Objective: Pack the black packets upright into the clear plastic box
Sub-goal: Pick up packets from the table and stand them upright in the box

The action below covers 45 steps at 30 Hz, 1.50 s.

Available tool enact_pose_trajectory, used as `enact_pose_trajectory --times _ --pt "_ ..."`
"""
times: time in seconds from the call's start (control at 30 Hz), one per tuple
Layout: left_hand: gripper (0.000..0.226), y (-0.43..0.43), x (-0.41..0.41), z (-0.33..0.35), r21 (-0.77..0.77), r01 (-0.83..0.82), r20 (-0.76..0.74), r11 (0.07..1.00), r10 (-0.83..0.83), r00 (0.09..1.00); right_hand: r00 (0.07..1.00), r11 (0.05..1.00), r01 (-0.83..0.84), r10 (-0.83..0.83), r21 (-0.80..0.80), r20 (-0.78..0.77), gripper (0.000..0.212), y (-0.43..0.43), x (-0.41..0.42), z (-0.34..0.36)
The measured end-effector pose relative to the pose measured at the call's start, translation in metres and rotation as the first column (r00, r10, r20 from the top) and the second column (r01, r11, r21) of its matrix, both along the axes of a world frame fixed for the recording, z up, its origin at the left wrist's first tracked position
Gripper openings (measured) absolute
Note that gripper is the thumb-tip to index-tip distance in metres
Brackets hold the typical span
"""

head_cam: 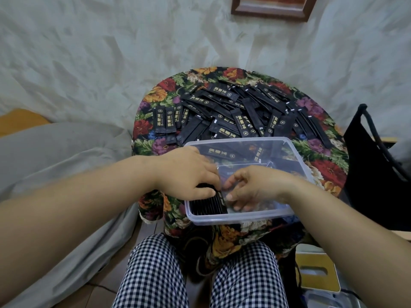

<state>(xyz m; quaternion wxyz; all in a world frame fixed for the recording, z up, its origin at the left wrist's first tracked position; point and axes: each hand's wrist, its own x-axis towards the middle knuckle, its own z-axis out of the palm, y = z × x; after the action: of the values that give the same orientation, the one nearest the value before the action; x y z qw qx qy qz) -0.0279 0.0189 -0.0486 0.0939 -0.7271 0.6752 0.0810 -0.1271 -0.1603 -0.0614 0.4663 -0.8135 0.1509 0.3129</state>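
A clear plastic box (244, 217) sits at the near edge of a small table with a floral cloth (329, 172). A row of black packets (209, 204) stands upright in the box's near left corner. My left hand (189, 172) reaches over the box's left rim and presses on that row from above, fingers closed on the packets' top edges. Inside the box just right of the row is my right hand (251, 187), its fingers spread and touching the outermost packet. Many loose black packets with gold print (240, 112) lie piled on the table beyond the box.
A black bag with a strap (373, 152) stands to the table's right. Grey bedding (55, 163) lies at left. A yellow and white box (315, 267) rests on the floor at lower right. My checked trouser legs (200, 274) are under the table edge.
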Motion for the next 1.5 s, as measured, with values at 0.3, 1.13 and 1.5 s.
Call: enact_pose_trajectory --times 0.3,1.13,1.5 --pt "0.067 0.001 0.002 -0.003 -0.013 0.007 -0.049 1.000 -0.008 0.999 0.908 0.993 0.059 -0.010 -0.104 0.418 0.018 -0.034 0.007 0.056" --pt "0.047 0.008 0.006 -0.010 -0.142 -0.018 -0.131 0.990 -0.001 0.991 0.824 0.900 0.320 -0.111 -0.295 0.555 0.024 -0.074 0.160 0.030" --pt "0.051 0.007 0.005 -0.011 -0.162 -0.032 -0.144 0.986 0.009 0.990 0.929 0.845 0.044 0.161 -0.533 0.333 0.069 -0.054 0.170 0.012"
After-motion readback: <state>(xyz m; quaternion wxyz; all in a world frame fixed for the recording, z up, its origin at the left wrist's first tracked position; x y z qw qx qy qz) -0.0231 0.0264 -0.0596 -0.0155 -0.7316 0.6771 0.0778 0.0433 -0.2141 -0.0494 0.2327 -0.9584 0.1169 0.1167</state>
